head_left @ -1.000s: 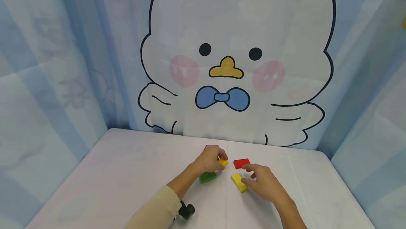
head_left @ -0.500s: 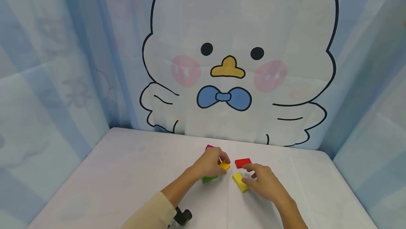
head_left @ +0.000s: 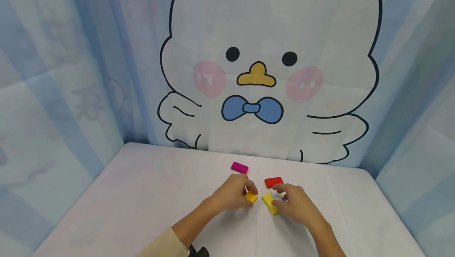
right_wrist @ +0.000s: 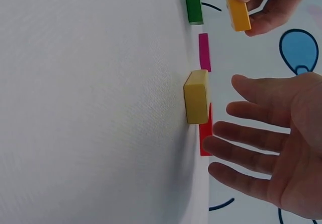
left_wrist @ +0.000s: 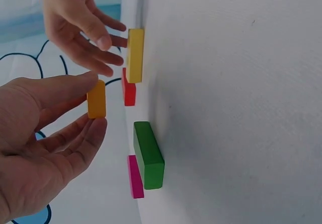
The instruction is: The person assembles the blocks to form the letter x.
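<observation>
My left hand (head_left: 232, 193) pinches an orange-yellow block (left_wrist: 96, 99) between thumb and fingers, raised off the table. Over the table to the right, my right hand (head_left: 296, 205) has its fingers spread and holds nothing. A yellow block (right_wrist: 196, 97) lies close by its fingers, apart from them in the right wrist view. Behind that is a red block (head_left: 273, 182), flat on the table. The green block (left_wrist: 149, 156) shows in both wrist views; in the head view my left hand hides it.
A magenta block (head_left: 239, 167) lies near the back of the white-covered table (head_left: 149, 201). Beyond the table hangs a curtain (head_left: 270, 19) printed with a cartoon bird, and more curtains close off both sides.
My left hand has come nearer with the orange-yellow block, uncovering the magenta block and covering the green one in the head view. My right hand has stayed almost still.
</observation>
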`<action>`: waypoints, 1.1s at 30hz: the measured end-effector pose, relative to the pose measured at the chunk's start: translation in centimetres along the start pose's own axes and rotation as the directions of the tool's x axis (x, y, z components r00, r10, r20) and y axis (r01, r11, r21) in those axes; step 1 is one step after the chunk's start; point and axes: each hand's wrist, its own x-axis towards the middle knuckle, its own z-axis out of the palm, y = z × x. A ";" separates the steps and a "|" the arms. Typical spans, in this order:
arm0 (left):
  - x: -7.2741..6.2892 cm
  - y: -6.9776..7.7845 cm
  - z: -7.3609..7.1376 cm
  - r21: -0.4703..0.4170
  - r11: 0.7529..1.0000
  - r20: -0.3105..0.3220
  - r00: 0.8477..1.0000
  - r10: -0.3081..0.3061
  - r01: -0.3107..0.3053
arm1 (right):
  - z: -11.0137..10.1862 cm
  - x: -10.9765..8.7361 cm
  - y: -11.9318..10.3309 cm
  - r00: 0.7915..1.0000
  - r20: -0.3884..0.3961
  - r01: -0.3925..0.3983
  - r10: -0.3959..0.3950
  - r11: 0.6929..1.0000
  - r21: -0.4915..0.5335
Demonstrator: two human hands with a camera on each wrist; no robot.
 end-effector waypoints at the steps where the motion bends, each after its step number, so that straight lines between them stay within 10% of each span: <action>1: -0.1 0.0 0.0 0.002 1.000 0.004 1.000 -0.003 0.003 | 0.0 0.0 0.0 1.000 0.002 -0.001 0.001 1.000 -0.001; 33: -1.4 -0.6 2.3 0.089 0.996 0.128 0.992 -0.019 0.007 | 1.2 0.6 -0.2 0.999 0.018 0.036 -0.036 0.999 -0.006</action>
